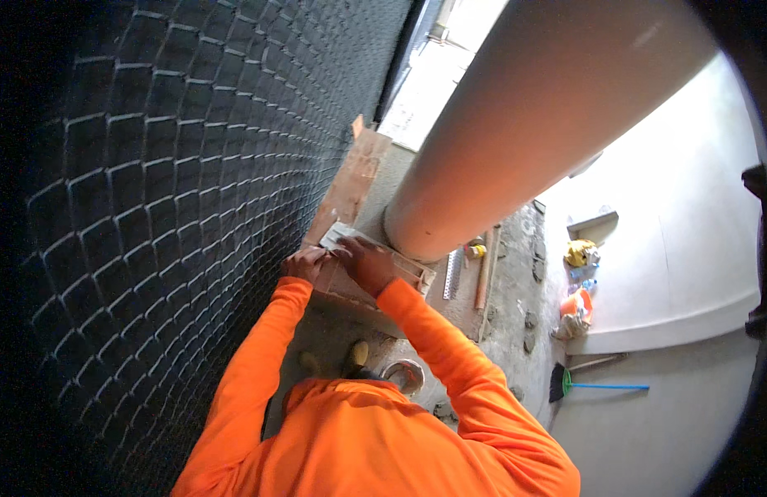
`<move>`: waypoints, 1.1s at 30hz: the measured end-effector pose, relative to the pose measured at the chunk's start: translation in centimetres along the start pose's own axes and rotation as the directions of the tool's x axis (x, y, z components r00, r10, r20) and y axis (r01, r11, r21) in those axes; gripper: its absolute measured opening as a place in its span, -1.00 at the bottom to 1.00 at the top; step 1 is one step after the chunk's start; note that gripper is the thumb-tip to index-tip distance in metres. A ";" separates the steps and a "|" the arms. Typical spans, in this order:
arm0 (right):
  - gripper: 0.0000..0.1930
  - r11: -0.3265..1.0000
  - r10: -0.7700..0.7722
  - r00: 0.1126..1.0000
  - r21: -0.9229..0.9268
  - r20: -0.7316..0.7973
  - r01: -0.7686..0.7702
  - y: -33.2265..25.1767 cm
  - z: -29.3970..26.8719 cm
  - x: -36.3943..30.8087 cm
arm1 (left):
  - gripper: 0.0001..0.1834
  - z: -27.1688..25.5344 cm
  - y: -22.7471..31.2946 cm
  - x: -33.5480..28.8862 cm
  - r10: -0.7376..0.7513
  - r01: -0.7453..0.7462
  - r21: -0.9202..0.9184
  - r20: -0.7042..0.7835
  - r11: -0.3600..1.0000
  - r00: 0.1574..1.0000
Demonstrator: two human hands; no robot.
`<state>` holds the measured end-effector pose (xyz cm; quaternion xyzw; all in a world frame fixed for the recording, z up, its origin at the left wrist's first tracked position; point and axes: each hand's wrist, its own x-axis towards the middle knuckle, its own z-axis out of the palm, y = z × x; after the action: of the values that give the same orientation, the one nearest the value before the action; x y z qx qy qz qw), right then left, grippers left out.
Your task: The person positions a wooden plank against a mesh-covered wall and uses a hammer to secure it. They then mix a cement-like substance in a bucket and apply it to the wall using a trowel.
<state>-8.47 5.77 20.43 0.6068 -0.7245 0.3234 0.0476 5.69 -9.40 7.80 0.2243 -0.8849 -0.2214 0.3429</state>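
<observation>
Both my hands, in orange sleeves, meet over a brown board-topped ledge [342, 286] beside the fence. My left hand [303, 264] is closed at the ledge's fence side, its fingers bent; what they pinch is too small to tell. Close by on the right, my right hand [367, 263] has its fingers curled down onto a pale flat piece [342, 235]. That piece lies just beyond my fingertips, partly covered by them. A long brown board [356, 178] runs away from my hands along the fence.
Chain-link fence [193, 190] rises close on my left. A thick round column [516, 124] stands ahead. Right of my hands lie a perforated metal strip [453, 273], a yellow item [476, 251] and a wooden stick [484, 277]. A bucket [407, 377] sits near my feet; a broom [607, 387] lies right.
</observation>
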 end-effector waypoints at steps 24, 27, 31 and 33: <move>-0.68 0.141 0.989 0.138 -0.048 0.053 -0.989 24.9 -12.8 -17.4 | -0.80 -0.9 1.2 -0.3 -0.085 0.061 0.212 0.102 0.975 0.991; -0.87 -0.096 0.962 0.111 0.685 0.251 -0.723 24.4 -15.1 -15.9 | -0.82 -0.7 1.2 -0.3 -0.118 0.085 0.250 0.119 0.965 0.986; -0.85 0.223 0.963 0.269 0.645 -0.028 -0.731 17.6 -16.1 -15.4 | -0.83 -0.4 1.0 -0.5 -0.051 0.046 0.166 0.029 0.985 0.998; -0.81 0.365 0.931 0.256 0.638 -0.260 -0.678 12.4 -14.8 -15.9 | -0.84 -0.6 1.1 -0.5 -0.062 0.051 0.172 0.061 0.984 0.996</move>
<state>-20.38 27.70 19.66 -0.0063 -0.7928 0.6085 -0.0330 6.16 -8.37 8.49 0.2703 -0.9047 -0.1620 0.2866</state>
